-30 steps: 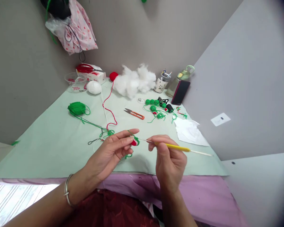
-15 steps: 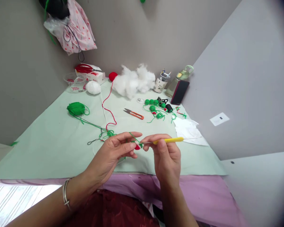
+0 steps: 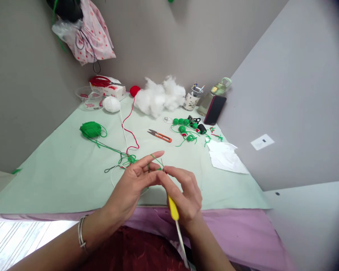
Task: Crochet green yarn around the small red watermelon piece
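In my right hand (image 3: 185, 194) is a crochet hook with a yellow grip (image 3: 173, 208), its handle end pointing down toward me. The thin hook tip pokes up just beyond my fingertips. My left hand (image 3: 139, 177) pinches a small crochet piece (image 3: 159, 169), which the fingers now mostly cover; only a bit of green shows. A strand of green yarn (image 3: 156, 158) runs over the raised left index finger down to the piece. Both hands meet at the fingertips above the table's front part. A tangle of green yarn (image 3: 131, 159) lies just beyond the left hand.
Orange thread snips (image 3: 159, 136) lie mid-table. Behind are white stuffing (image 3: 158, 98), a red yarn ball (image 3: 135, 90), a white yarn ball (image 3: 111, 104) and a green yarn ball (image 3: 90, 129). Several small green crochet balls (image 3: 182, 129), a phone (image 3: 215, 110) and white paper (image 3: 226, 156) are at right.
My right hand has turned, swinging the hook from lying sideways to pointing toward me. It has moved left against my left fingers. The red and green piece has become mostly hidden.
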The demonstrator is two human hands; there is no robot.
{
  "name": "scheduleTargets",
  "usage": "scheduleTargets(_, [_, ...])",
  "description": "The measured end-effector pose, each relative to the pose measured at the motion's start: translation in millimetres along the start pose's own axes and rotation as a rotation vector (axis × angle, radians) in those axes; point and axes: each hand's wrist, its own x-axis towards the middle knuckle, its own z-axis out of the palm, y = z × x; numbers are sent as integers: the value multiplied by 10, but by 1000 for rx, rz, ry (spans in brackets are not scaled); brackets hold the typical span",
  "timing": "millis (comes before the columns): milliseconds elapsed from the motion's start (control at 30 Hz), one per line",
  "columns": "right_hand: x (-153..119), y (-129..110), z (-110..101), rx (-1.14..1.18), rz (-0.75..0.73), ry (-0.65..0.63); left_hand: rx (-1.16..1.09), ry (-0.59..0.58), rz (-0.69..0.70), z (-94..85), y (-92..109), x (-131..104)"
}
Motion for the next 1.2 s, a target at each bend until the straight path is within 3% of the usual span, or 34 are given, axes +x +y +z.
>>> scheduleTargets(100, [18,5,0,115,115,75,-141,-36,-176,-41,21,33])
scheduleTargets(200, [74,16,-35,422,400,174,-147,-22,-175,-61,48,42])
scheduleTargets(267, [115,27,-51,565,504,167,-105,-52,-135,-51,53,30])
scheduleTargets(433, [127,20,-24,509,483,80,25,-73,-44,-9,20,10])
scheduleTargets(567, [37,-12,27,212,237,52,1,-18,-29,-8,-15,42])
scheduleTargets(667, [8,-16,22,110,136,70,-92,-63,-131,-34,-11,75])
scheduleTargets(767, [51,-2,-34,325,362,148,-134,-53,-198,-74,24,87])
scheduleTargets(867, [105,4,-73,611,581,221,-109,-42,-157,-81,46,63])
scheduleTargets(1033, [99,-4,-27,733,652,107,65,-94,-55,-37,-7,-5])
scheduleTargets(1200, [128,84,-54,1056,816,172,314,-112,31,-141,32,4])
